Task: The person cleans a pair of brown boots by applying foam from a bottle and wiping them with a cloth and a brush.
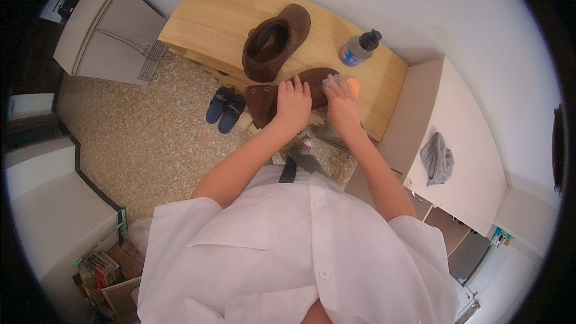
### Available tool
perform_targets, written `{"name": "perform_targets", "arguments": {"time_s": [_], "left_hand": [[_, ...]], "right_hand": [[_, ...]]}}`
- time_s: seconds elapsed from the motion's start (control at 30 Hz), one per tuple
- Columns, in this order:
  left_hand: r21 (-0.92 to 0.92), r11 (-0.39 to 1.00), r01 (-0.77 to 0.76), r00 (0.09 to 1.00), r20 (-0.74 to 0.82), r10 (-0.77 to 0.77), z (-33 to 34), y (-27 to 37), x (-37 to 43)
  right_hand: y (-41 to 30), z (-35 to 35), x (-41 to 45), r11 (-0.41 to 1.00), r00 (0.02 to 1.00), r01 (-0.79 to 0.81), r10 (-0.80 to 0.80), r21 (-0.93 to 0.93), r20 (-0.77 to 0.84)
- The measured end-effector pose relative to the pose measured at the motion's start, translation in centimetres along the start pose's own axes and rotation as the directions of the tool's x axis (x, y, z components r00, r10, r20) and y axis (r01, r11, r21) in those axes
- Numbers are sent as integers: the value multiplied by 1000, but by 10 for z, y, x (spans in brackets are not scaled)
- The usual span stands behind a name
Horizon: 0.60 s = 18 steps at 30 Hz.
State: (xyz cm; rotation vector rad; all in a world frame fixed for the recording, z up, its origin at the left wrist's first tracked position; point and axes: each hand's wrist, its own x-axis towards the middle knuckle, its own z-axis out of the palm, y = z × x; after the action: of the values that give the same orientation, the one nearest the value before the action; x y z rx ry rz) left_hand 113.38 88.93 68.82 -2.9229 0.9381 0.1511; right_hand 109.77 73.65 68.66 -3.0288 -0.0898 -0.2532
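A brown suede boot lies on its side at the front edge of a wooden cabinet top. My left hand presses on its shaft, holding it. My right hand is at the boot's toe, shut on a greyish cloth or pad; what exactly it is cannot be told. Something orange shows beside my right fingers. The other brown suede boot stands upright behind, its opening visible. A spray or pump bottle with a black top and blue label stands to the right of the boots.
Blue slippers and cream shoes are on the speckled floor, left of the cabinet front. A grey cloth lies on the pale cabinet at the right. A light-coloured appliance or cabinet stands at the back left.
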Motion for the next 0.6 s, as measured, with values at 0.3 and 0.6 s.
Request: {"name": "perform_targets", "arguments": {"time_s": [0.3, 0.6], "left_hand": [[-54, 998, -25, 999, -40, 23, 2, -1, 7], [58, 998, -8, 981, -195, 20, 16, 3, 7]], "right_hand": [[-4, 19, 50, 998, 993, -57, 55, 15, 102], [-13, 26, 57, 958, 979, 202, -204, 204, -8]]}}
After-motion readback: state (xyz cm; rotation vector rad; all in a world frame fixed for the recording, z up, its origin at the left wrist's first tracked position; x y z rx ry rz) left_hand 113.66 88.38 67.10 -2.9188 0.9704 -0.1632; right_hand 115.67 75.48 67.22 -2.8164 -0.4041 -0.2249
